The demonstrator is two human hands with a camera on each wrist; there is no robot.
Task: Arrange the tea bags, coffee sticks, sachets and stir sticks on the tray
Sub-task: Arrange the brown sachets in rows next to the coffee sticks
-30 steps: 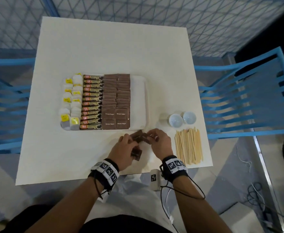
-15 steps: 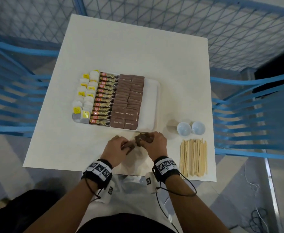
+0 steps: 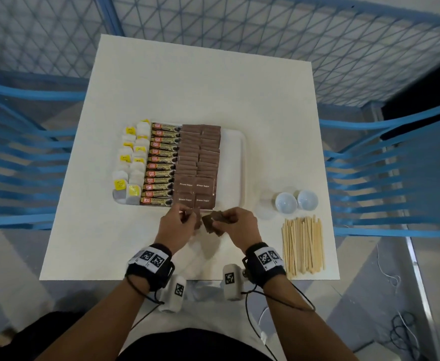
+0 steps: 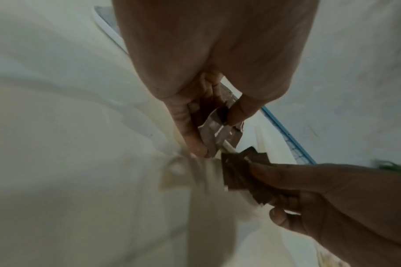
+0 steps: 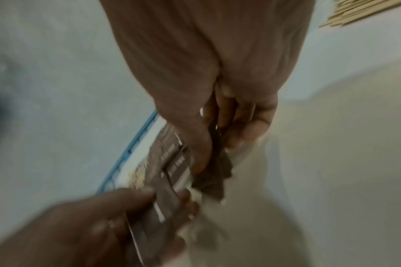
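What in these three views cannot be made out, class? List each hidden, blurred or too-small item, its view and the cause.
1. Number of sachets the right hand holds: head view, overlapped and finger-covered.
2. Sachet print in the left hand: left wrist view, crumpled.
3. Tray contents: right wrist view, motion blur.
4. Coffee sticks' small print: head view, too small.
5. Stir sticks: right wrist view, cut by the edge.

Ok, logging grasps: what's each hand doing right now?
Left hand: pinches one brown paper sugar sachet.
Right hand: grips a fanned bunch of brown sachets.
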